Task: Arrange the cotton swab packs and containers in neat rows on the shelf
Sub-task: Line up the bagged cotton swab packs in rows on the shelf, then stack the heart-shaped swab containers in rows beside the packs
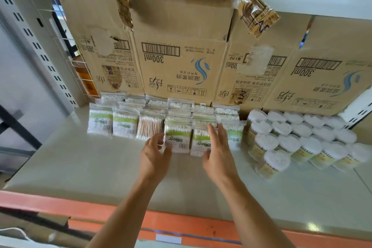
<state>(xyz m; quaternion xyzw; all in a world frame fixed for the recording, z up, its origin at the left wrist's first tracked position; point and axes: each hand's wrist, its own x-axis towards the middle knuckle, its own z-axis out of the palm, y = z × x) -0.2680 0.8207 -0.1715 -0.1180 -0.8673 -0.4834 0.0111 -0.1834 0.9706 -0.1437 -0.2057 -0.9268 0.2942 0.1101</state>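
While the cotton swab packs (124,125) left of the hands already stand in rows on the shelf (80,167), the left hand (154,153) and right hand (218,153), both open and gripping nothing, flank two front packs (178,137) jutting forward. Right of the hands the containers (298,139) sit in looser rows; likely mostly done, straightening left.

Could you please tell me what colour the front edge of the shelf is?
The shelf's front edge is orange, clearest in the head view.
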